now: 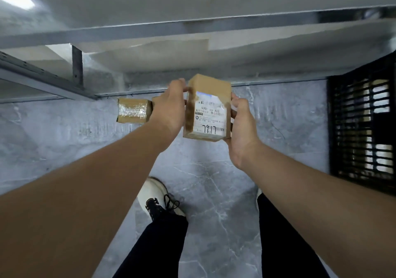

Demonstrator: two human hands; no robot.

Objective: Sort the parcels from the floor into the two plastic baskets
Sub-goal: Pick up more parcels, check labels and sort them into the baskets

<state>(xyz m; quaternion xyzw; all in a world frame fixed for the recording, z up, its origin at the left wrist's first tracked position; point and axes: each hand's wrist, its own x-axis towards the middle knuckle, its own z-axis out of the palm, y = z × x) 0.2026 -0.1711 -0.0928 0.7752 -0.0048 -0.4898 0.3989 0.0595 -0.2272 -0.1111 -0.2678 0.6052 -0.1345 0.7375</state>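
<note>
Hands, two. The left hand [169,108] is curled against the upper left edge of the held parcel [209,97], and the right hand [243,132] is wrapped round its right side and lower corner. The parcel is thus gripped from both sides and kept clear of the floor [214,181].

Parcels, two. The held one is a small brown carton whose printed label [211,117] is turned up toward the camera, probably so that its address can be read before a basket is chosen. The second parcel [132,110], brown and bound with clear tape, lies on the floor just beside the left wrist and is partly hidden by it. It is judged not yet sorted.

Baskets, one in view. A black slatted basket [362,127] stands at the right edge, well apart from the hands. The other basket named in the task is not seen.

Metal shelf frame [53,82], one, beyond the parcels. White shoe [153,194], one, below.
</note>
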